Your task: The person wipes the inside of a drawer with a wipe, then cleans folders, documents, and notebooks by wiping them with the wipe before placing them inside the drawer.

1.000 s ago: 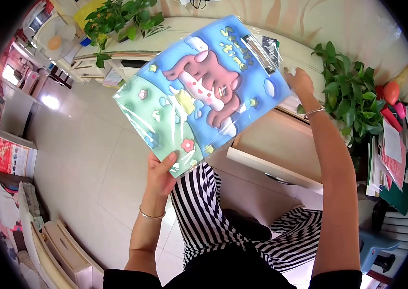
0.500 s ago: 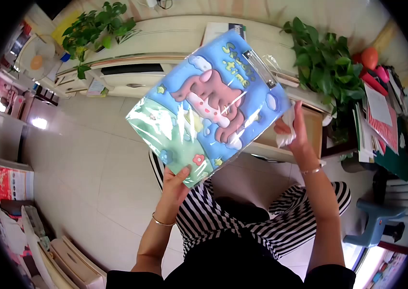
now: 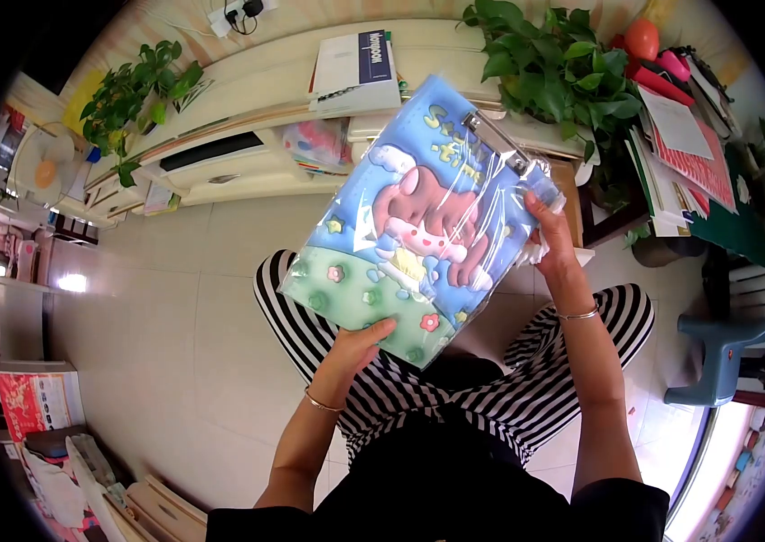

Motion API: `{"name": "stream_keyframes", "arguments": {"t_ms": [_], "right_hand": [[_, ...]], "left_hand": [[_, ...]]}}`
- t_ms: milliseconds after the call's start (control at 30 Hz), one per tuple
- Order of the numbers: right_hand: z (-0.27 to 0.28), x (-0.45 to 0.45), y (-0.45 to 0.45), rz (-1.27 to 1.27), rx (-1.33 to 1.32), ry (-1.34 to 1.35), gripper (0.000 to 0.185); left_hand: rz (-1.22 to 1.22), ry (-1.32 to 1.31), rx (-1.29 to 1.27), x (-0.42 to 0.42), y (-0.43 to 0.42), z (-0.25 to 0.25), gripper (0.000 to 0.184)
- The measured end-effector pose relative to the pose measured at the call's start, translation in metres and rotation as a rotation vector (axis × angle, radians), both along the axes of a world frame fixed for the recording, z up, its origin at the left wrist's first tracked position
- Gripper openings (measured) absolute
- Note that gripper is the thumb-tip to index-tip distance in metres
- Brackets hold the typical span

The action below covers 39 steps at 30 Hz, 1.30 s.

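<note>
A blue and green clipboard (image 3: 418,226) with a cartoon figure, a metal clip and a clear plastic cover hangs tilted over my lap. My left hand (image 3: 362,347) grips its lower left edge, thumb on the front and fingers hidden behind. My right hand (image 3: 552,237) closes on the right edge near the clip, with crumpled white material (image 3: 532,253) pressed in its fingers against the plastic.
Behind the clipboard stands a long cream cabinet (image 3: 256,90) bearing a book (image 3: 355,68) and leafy plants (image 3: 563,68). Papers and folders (image 3: 689,154) are stacked at the right, above a blue stool (image 3: 721,357). A fan (image 3: 43,167) is far left.
My right hand has come from beside the clipboard onto its right edge. The clipboard has moved lower and to the right, turning more upright, and the view has shifted.
</note>
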State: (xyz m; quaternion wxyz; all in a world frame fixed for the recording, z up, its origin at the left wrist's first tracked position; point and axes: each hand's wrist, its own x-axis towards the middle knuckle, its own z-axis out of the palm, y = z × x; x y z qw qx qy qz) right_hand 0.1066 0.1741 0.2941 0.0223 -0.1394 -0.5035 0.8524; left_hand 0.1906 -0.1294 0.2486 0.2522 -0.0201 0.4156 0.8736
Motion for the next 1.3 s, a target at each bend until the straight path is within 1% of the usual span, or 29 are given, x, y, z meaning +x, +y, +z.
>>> {"name": "stream_keyframes", "arguments": {"t_ms": [33, 67, 133, 167, 200, 267, 300, 367, 400, 433, 500, 533, 600, 633, 667, 700, 733, 800, 867, 933, 1000, 1033, 1067, 1100, 1133, 1167, 1233, 1267, 1300], "right_hand": [[0.009, 0.004, -0.008, -0.024, 0.049, -0.018, 0.037], [0.001, 0.007, -0.009, -0.032, 0.047, -0.021, 0.037], [-0.016, 0.017, -0.01, 0.056, 0.209, -0.158, 0.034], [-0.021, 0.027, -0.006, 0.162, 0.335, -0.208, 0.035], [-0.026, 0.032, -0.002, 0.164, 0.331, -0.211, 0.035], [-0.038, 0.039, 0.015, 0.189, 0.667, -0.239, 0.037], [-0.035, 0.04, 0.023, 0.074, 0.621, -0.123, 0.035], [0.0, 0.029, 0.024, -0.152, 0.515, -0.15, 0.039], [0.014, 0.025, 0.024, -0.151, 0.6, -0.034, 0.046], [0.026, 0.018, 0.011, -0.224, 0.527, 0.148, 0.039], [0.016, -0.008, 0.004, -0.274, 0.838, 0.316, 0.029], [0.031, -0.007, -0.016, -0.202, 0.884, 0.25, 0.019], [0.021, -0.011, -0.049, -0.157, 0.905, 0.274, 0.017], [0.014, -0.007, -0.065, -0.124, 0.957, 0.466, 0.013], [0.01, -0.003, -0.08, -0.121, 1.135, 0.728, 0.012], [-0.007, 0.005, -0.099, -0.015, 1.096, 0.86, 0.015], [0.003, 0.027, -0.119, 0.071, 1.254, 0.958, 0.016], [0.005, 0.041, -0.136, 0.235, 1.243, 1.279, 0.016], [0.005, 0.027, -0.138, 0.192, 1.373, 1.309, 0.019], [0.009, -0.016, -0.12, 0.088, 1.54, 1.278, 0.02], [0.014, -0.056, -0.093, 0.035, 1.518, 1.088, 0.021], [0.017, -0.071, -0.086, -0.11, 1.54, 0.985, 0.02], [0.014, -0.077, -0.077, -0.255, 1.555, 0.884, 0.02], [0.011, -0.069, -0.074, -0.25, 1.56, 0.872, 0.02], [0.008, -0.053, -0.072, -0.081, 1.52, 1.052, 0.02], [0.005, -0.034, -0.073, 0.094, 1.463, 1.222, 0.02], [-0.003, 0.022, -0.081, 0.174, 1.603, 1.211, 0.019], [-0.011, 0.04, -0.075, 0.238, 1.555, 1.241, 0.02], [-0.013, 0.059, -0.065, 0.267, 1.56, 1.148, 0.024]], "left_hand": [[0.01, 0.016, -0.003, 0.0, 0.0, 0.0, 0.057], [0.002, 0.014, -0.005, 0.001, 0.0, -0.002, 0.057], [0.039, 0.017, 0.033, 0.005, 0.007, -0.007, 0.055], [0.038, 0.014, 0.03, 0.006, 0.009, -0.009, 0.055], [0.047, -0.001, 0.042, 0.007, 0.009, -0.01, 0.053], [0.064, -0.02, 0.055, 0.008, 0.009, -0.013, 0.051], [0.068, 0.006, 0.065, 0.007, 0.009, -0.015, 0.051], [0.065, -0.007, 0.057, 0.011, 0.008, -0.016, 0.051], [0.065, -0.023, 0.05, 0.012, 0.01, -0.012, 0.051], [0.052, 0.017, 0.051, 0.012, 0.013, -0.008, 0.051], [0.025, 0.054, 0.064, 0.014, 0.02, -0.007, 0.05], [0.024, 0.046, 0.059, 0.017, 0.023, -0.011, 0.05], [-0.033, 0.02, 0.045, 0.021, 0.032, -0.019, 0.051], [-0.017, 0.037, 0.024, 0.022, 0.037, -0.017, 0.05], [-0.009, 0.036, 0.018, 0.022, 0.04, -0.017, 0.05], [0.011, 0.045, 0.071, 0.021, 0.041, -0.017, 0.05], [0.028, 0.055, 0.126, 0.021, 0.042, -0.017, 0.05], [0.069, 0.061, 0.146, 0.024, 0.041, -0.016, 0.05], [-0.031, 0.071, 0.112, 0.026, 0.033, -0.028, 0.051], [-0.062, -0.013, 0.071, 0.027, 0.031, -0.012, 0.051], [-0.09, -0.051, 0.091, 0.028, 0.03, -0.008, 0.05], [-0.057, -0.067, 0.099, 0.028, 0.034, -0.001, 0.049], [-0.061, -0.075, 0.1, 0.03, 0.038, -0.008, 0.049], [-0.054, -0.036, 0.093, 0.03, 0.037, -0.012, 0.049], [-0.046, 0.004, 0.087, 0.029, 0.038, -0.012, 0.049], [-0.007, -0.035, 0.091, 0.029, 0.04, -0.009, 0.048], [0.002, -0.045, 0.08, 0.027, 0.035, -0.02, 0.047], [0.016, -0.041, 0.066, 0.023, 0.034, -0.024, 0.047], [0.047, -0.038, 0.077, 0.021, 0.039, -0.019, 0.049]]}}
